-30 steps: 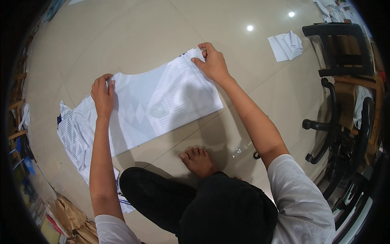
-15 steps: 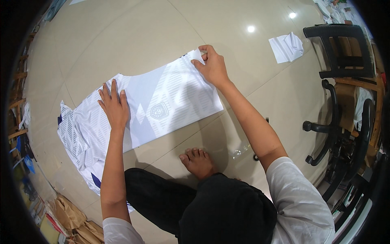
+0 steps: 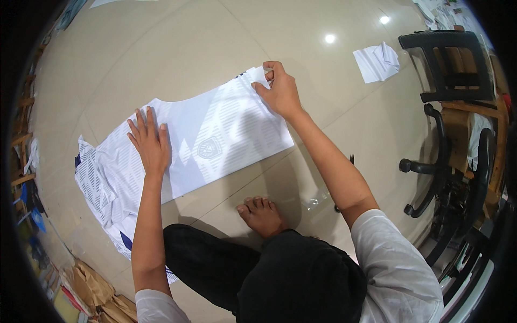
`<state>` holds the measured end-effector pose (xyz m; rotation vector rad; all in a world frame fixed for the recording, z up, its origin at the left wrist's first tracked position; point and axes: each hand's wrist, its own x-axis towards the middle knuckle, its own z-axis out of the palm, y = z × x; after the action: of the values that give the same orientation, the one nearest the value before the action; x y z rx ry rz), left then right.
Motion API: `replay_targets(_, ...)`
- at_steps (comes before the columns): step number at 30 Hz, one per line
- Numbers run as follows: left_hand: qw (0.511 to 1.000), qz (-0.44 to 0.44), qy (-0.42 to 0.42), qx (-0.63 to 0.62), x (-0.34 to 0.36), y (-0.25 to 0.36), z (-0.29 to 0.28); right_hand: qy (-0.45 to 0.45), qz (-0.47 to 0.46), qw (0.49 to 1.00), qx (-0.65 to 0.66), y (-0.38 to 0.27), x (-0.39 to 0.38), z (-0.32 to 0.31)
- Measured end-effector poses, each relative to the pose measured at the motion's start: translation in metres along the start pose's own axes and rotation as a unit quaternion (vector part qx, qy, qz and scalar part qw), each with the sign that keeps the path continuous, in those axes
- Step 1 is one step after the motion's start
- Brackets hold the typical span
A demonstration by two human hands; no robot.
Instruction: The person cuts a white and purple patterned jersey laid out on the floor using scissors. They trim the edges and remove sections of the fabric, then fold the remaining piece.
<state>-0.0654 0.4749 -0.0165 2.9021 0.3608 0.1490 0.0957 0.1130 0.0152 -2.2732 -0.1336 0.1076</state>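
Note:
A white patterned jersey (image 3: 226, 129) with a grey crest lies on the tiled floor in front of me. Its right part is flat with straight edges, while its left part is bunched and striped, with dark blue trim. My left hand (image 3: 150, 141) rests on the jersey left of its middle, palm down and fingers spread. At the jersey's far right corner, my right hand (image 3: 278, 89) pinches the edge between thumb and fingers. A white layer stands out slightly at that corner. The fabric's underside is hidden.
A crumpled white sheet (image 3: 377, 63) lies on the floor at the far right. Beyond it stand a black chair (image 3: 449, 64) and black chair legs (image 3: 431, 169). Brown paper (image 3: 91, 282) is piled at the lower left. My bare foot (image 3: 263, 216) is close to the jersey's near edge.
Hardly anything differs. The whole view has shifted slightly, and both hands keep their places on the jersey.

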Motion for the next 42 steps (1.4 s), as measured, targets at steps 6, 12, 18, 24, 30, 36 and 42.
replay_targets(6,0.997,0.045,-0.061,0.003,-0.009,0.009,-0.004,0.014,0.009,1.0,0.015,0.007,-0.011,0.001)
replay_targets(12,0.997,0.044,-0.06,0.009,-0.012,0.008,-0.005,0.03,0.006,0.999,0.017,0.005,-0.011,0.002)
replay_targets(18,0.997,0.048,-0.056,0.01,-0.012,0.007,-0.004,0.04,0.004,0.999,0.017,0.004,-0.009,0.003)
replay_targets(24,0.998,0.046,-0.05,-0.001,-0.012,0.006,-0.005,0.047,0.005,0.999,0.02,0.006,-0.009,0.004)
replay_targets(30,0.994,0.08,-0.054,-0.052,-0.021,0.048,-0.008,0.041,0.031,0.998,0.038,-0.004,-0.022,-0.004)
replay_targets(36,0.98,0.151,-0.082,-0.103,-0.013,0.144,-0.001,0.039,0.05,0.995,0.079,0.003,-0.053,-0.016)
replay_targets(42,0.961,0.214,-0.118,-0.126,0.005,0.196,0.015,0.028,0.05,0.995,0.083,0.004,-0.07,-0.024)
